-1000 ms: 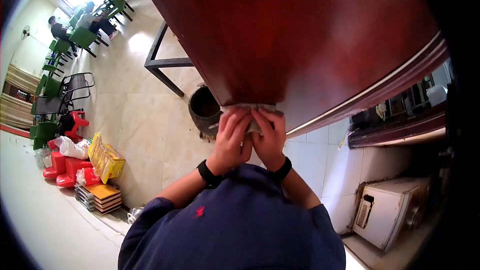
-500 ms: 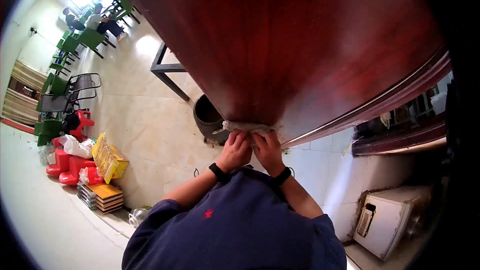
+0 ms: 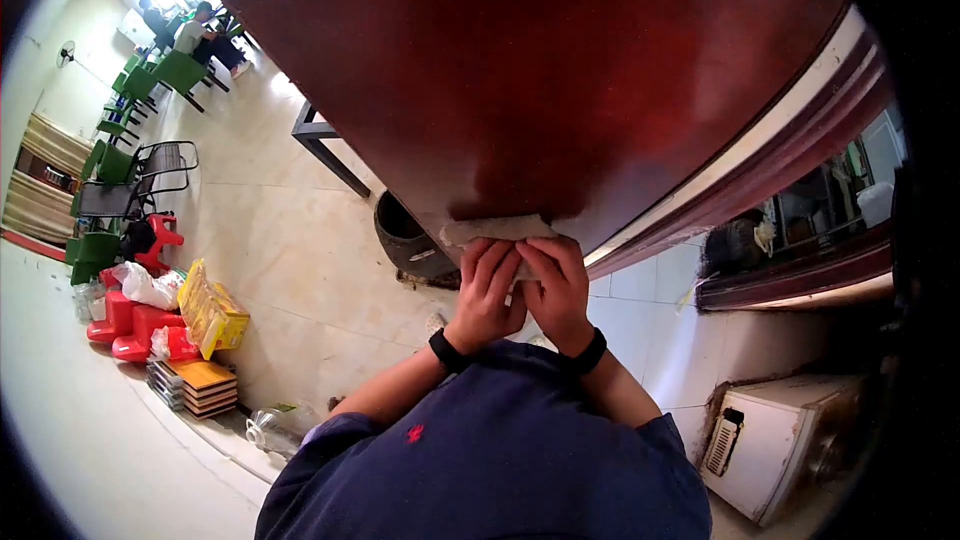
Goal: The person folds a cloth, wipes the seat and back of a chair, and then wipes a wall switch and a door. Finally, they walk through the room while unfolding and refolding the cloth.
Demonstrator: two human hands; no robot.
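A greyish cloth [image 3: 497, 230] lies against the lower part of a glossy dark red door panel [image 3: 540, 70]. The fingers of my left hand [image 3: 487, 290] are bent over its near edge, pressing it to the panel. Close beside, almost touching it, my right hand [image 3: 556, 285] grips the cloth's right half in the same way. Both thumbs are mostly hidden under the hands. A dull, darker patch shows on the panel just above the cloth.
Left of the panel's edge stand a dark round bin [image 3: 400, 230] and a metal frame leg [image 3: 330, 155]. Red stools [image 3: 145, 330], bags and stacked boards [image 3: 205, 387] line the left wall. Two people sit at the back. A white appliance [image 3: 765, 445] is at lower right.
Both hands have shifted slightly with the cloth, which now lies flatter and wider against the panel instead of bunched in a roll. The camera view has tilted a little.
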